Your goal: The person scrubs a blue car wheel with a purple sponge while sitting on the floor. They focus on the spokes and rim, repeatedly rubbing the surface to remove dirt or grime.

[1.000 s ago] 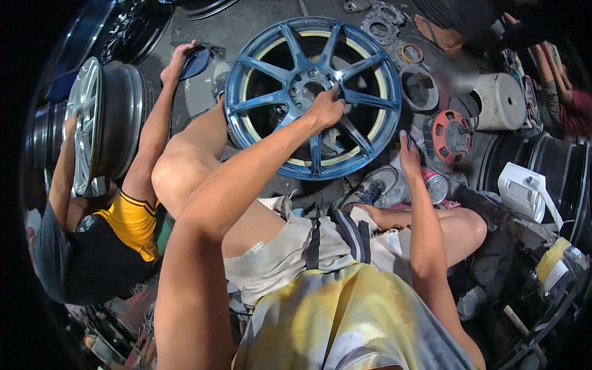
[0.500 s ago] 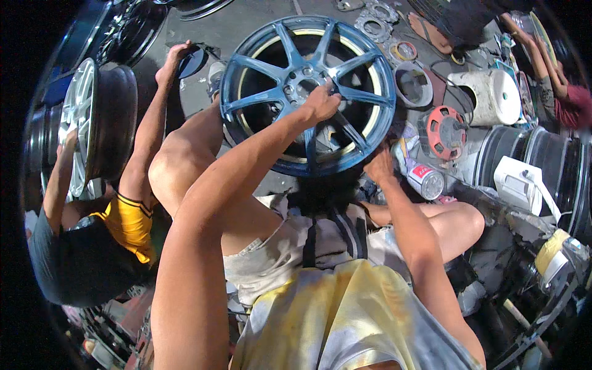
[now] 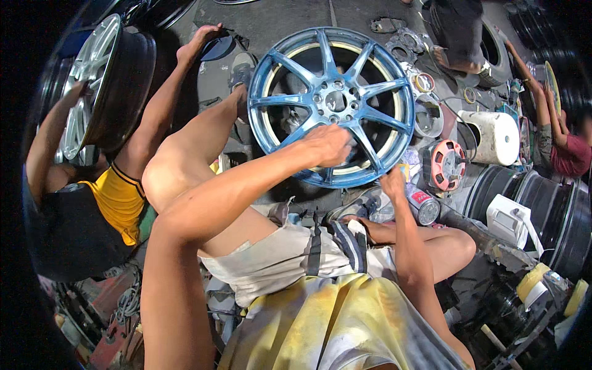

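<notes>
A blue spoked wheel rim [image 3: 320, 92], its paint streaky and whitish in places, is held tilted before me above the floor. Over the spokes just below its hub lies my left hand [image 3: 333, 146]. That hand is closed and slightly blurred; whatever its curled fingers hold is hidden beneath it. My right hand [image 3: 393, 183] grips the wheel's lower right edge, fingers partly behind it. Close by the right hand lies a clear plastic bottle [image 3: 423, 205] with a red label.
On the left, another person's hand touches a silver wheel [image 3: 92, 86]. A red-and-black round part [image 3: 446, 164], a white stool [image 3: 490, 135] and dark rims [image 3: 518, 197] stand right. Metal rings [image 3: 404, 44] lie beyond. Another person [image 3: 570, 148] works at far right.
My left hand has moved from the hub to the spokes nearer me. The view has shifted, so the wheel sits lower and further right. My right hand stays on its edge.
</notes>
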`<state>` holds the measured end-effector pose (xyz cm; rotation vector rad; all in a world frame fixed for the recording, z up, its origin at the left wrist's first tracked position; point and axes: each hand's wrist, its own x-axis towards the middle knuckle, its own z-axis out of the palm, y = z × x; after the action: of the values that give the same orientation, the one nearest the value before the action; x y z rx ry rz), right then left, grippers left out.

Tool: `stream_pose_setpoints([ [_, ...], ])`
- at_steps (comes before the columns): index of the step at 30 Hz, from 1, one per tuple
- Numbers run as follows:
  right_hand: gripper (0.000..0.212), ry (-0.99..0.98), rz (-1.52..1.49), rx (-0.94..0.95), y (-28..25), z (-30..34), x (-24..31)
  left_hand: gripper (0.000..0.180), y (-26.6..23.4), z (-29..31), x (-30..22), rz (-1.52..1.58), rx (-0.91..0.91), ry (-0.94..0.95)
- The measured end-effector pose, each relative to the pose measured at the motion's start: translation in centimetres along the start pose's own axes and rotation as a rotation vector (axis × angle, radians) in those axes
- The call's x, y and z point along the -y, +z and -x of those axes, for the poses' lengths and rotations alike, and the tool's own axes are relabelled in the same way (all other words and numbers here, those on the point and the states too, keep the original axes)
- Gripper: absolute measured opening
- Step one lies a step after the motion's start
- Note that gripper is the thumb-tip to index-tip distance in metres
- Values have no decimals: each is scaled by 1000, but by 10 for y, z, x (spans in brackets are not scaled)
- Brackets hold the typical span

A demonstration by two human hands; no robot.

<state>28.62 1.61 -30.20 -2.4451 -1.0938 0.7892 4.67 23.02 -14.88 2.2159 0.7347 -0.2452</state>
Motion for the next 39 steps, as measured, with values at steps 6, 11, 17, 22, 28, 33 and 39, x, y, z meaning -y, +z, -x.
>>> stream_pose_setpoints([
  [6, 28, 170, -442, -289, -57, -39, -37, 51, -19, 39, 24, -108, 242, -87],
  [11, 30, 94, -856, -287, -124, -43, 27, 68, -20, 70, 58, -39, 457, -329],
  [17, 33, -159, -500, -309, -141, -57, 113, 97, -12, 96, 106, 578, 531, -763],
  [22, 29, -704, 360, -461, -114, -64, 169, 67, 21, 109, 106, 1078, 283, -654],
  [28, 37, -481, 98, -112, -73, -86, 147, 42, 35, 100, 96, 1264, 110, -718],
  [33, 34, -495, 5, -192, -64, -77, 150, 40, 30, 98, 91, 1220, -87, -830],
  [39, 28, -309, -186, -241, -4, 21, 132, 58, 21, 54, 199, 224, -578, -799],
])
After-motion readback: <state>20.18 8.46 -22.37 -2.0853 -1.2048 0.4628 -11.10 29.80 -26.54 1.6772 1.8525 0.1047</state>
